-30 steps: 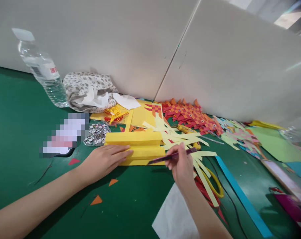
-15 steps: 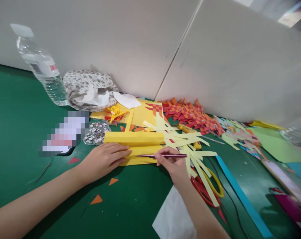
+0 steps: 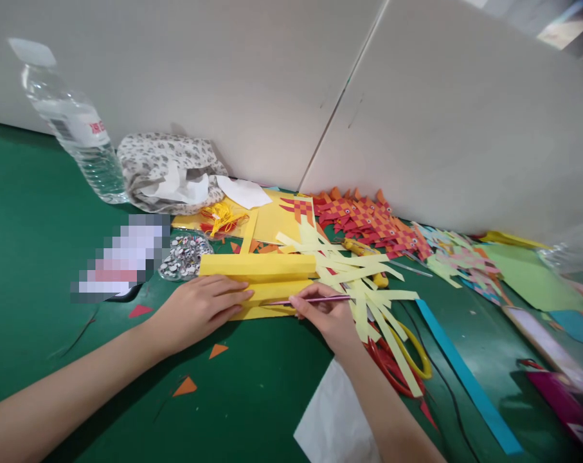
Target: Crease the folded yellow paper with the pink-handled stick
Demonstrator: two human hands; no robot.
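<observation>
A folded sheet of yellow paper (image 3: 257, 265) lies on the green table in front of me, creased lengthwise. My left hand (image 3: 209, 305) rests flat on its left part, fingers stretched out and pressing it down. Between the fingertips of my right hand (image 3: 322, 312) is a slim purple pen-like tool (image 3: 327, 298), its pointed tip touching the paper. Whether that tip is a blade or a nib I cannot tell. Along the sheet's lower edge, near the tip, a narrow gap shows. Pale yellow paper strips (image 3: 363, 276) fan out just beyond my right hand.
A water bottle (image 3: 76, 128), a patterned cloth tissue holder (image 3: 170, 167), a phone (image 3: 127, 257) and a bag of googly eyes (image 3: 185, 256) stand left. Behind lie woven red-orange paper fish (image 3: 368, 222). Red-and-yellow-handled scissors (image 3: 392, 366), a blue strip (image 3: 469, 379) and white paper (image 3: 337, 418) lie right.
My right hand has slid a little to the left along the yellow paper with the purple tool. My left hand stays in place on the sheet. The view has shifted slightly.
</observation>
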